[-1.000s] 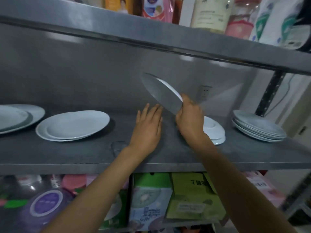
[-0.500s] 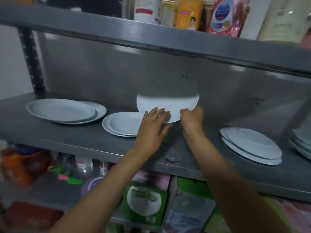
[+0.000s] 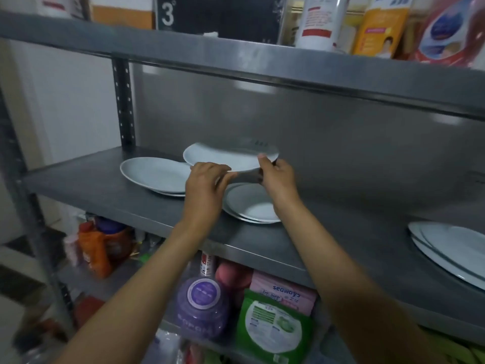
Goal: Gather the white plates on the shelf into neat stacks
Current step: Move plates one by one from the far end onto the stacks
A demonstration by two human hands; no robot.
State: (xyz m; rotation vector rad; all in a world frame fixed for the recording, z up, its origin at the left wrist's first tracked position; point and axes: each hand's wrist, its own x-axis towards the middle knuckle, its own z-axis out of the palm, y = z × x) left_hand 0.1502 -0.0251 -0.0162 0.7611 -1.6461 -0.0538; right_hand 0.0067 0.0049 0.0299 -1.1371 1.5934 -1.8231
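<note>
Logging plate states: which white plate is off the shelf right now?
The plate gripped by the left hand and right hand, held above the middle stack. The other plates rest on the shelf.

A grey metal shelf (image 3: 105,185) carries three groups of white plates. A left stack (image 3: 154,174) sits near the upright post, a middle stack (image 3: 252,206) lies close beside it toward the front edge, and a right stack (image 3: 456,248) rests well apart at the frame's edge.
</note>
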